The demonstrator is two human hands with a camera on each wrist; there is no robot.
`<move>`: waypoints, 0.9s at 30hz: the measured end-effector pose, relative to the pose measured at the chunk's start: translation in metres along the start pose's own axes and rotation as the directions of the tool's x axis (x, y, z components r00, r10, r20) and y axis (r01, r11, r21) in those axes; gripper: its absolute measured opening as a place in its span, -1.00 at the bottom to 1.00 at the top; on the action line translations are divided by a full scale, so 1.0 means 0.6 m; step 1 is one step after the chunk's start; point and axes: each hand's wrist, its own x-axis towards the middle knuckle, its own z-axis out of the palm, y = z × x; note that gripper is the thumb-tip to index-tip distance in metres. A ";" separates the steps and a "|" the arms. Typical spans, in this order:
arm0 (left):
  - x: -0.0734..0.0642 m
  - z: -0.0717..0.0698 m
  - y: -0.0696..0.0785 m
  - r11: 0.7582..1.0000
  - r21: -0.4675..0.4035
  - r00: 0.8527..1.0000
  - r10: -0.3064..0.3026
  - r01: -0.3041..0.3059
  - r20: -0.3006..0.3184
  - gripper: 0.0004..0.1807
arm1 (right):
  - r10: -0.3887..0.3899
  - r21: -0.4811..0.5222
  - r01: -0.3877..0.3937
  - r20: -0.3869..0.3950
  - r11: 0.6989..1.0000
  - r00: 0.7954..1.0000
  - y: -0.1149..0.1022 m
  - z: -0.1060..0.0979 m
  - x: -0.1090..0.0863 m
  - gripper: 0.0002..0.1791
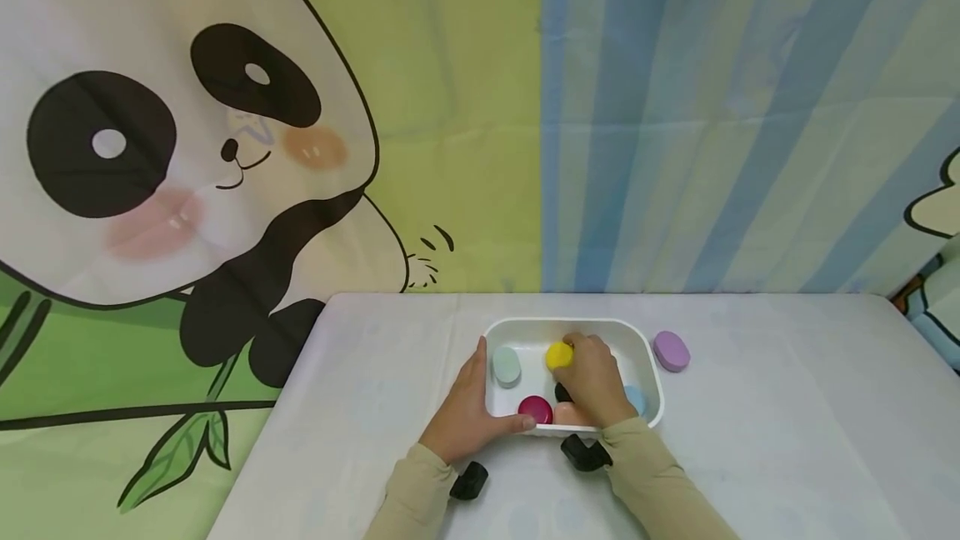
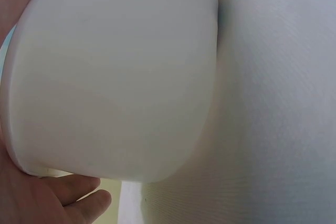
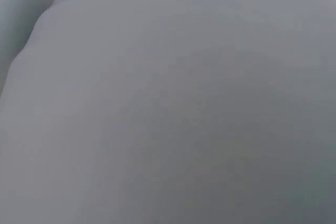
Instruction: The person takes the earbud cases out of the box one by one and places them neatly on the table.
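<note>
Disc [image 1: 557, 356], round & yellow, pinched in R hand [image 1: 596, 380] within white rounded-rect. tray [image 1: 558, 321], w/ pale-green disc [image 1: 506, 366], crimson disc [image 1: 534, 409], black pc. [image 1: 562, 392], peach pc. [image 1: 570, 415] & lt.-blue pc. [image 1: 636, 398]. L hand [image 1: 467, 417], thumb & fingers apart, touches tray's near L corner. Purple disc [image 1: 671, 352] beside tray on white-covered table [image 1: 780, 415]; panda-print backdrop [image 1: 457, 107] behind.

Head: high, facing forward and down across tabletop [image 1: 787, 407] to its far edge. Left wrist: close against tray [image 2: 110, 87]; shares tray and left hand [image 1: 467, 417] with head. Right wrist: very near blurred pale surface [image 3: 168, 98].
</note>
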 end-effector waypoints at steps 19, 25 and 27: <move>-0.001 -0.001 0.004 1.000 -0.011 1.000 -0.016 0.016 0.003 0.41 | -0.062 0.040 0.065 -0.079 0.997 0.995 -0.004 -0.030 -0.022 -0.45; -0.002 -0.001 0.003 1.000 0.001 1.000 -0.015 0.015 0.001 0.41 | -0.109 0.049 0.115 -0.116 0.992 0.987 0.003 -0.054 -0.034 -0.43; -0.002 -0.001 0.002 1.000 -0.002 1.000 -0.011 0.011 -0.003 0.41 | -0.119 0.050 0.126 -0.122 0.991 0.985 0.006 -0.060 -0.038 -0.42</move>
